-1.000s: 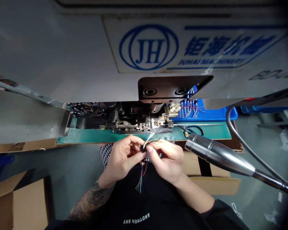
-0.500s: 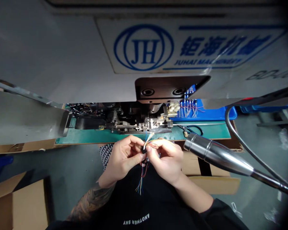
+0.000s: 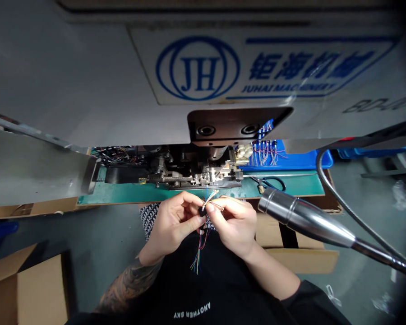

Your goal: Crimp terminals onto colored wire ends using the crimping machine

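Note:
Just in front of the machine's metal crimping parts (image 3: 203, 179), both hands meet at a small wire harness (image 3: 202, 211) with a black body. My left hand (image 3: 172, 222) is closed, thumb and fingers pinching that black body. Thin coloured wires (image 3: 211, 197) fan out from its upper end, and my right hand (image 3: 235, 223) pinches some of them between thumb and forefinger. A second bunch of coloured wires (image 3: 198, 257) hangs from the lower end, in front of my dark shirt. The fingertips partly hide the harness.
Right of the machine, a blue tray (image 3: 291, 158) holds several wire harnesses (image 3: 265, 151). Dark-handled scissors (image 3: 274, 183) lie on the green bench top (image 3: 115, 192). A metal lamp (image 3: 301, 219) juts in at right. More wired parts (image 3: 117, 155) are piled at left; cardboard boxes (image 3: 40, 289) stand below.
The hands stay nearly in place around the harness. My right fingertips have shifted slightly at the upper wires, and the view has moved a little.

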`<state>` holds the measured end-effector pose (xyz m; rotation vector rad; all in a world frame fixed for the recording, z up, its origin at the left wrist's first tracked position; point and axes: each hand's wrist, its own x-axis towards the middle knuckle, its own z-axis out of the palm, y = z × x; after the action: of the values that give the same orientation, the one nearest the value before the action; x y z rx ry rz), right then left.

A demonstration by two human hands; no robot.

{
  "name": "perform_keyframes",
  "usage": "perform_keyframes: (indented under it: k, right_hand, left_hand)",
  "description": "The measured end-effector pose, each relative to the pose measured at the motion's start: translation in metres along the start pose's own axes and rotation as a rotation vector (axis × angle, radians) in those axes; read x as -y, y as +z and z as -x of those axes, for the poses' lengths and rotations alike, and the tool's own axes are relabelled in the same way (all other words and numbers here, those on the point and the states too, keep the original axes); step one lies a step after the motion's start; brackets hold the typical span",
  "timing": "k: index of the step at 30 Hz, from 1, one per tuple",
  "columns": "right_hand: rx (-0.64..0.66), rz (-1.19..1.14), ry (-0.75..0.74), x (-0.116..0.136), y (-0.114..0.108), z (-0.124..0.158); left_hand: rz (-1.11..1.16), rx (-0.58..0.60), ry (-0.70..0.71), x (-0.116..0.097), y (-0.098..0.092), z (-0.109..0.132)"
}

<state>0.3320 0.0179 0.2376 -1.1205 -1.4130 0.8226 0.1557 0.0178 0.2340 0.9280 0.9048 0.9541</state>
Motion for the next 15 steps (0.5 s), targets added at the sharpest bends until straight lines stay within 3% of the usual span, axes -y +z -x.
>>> perform_keyframes:
  k: [9,15]
  right_hand:
    - [-0.018,-0.086,0.079,0.0015,0.0019,0.0035]
    - [-0.024,-0.029,-0.01,0.0011,0.0023,0.002]
  left_hand:
    - [0.013,-0.006,-0.001,0.0037,-0.0031,0.0018]
    - [0.001,-0.004,0.002,0.002,-0.0009,0.0018]
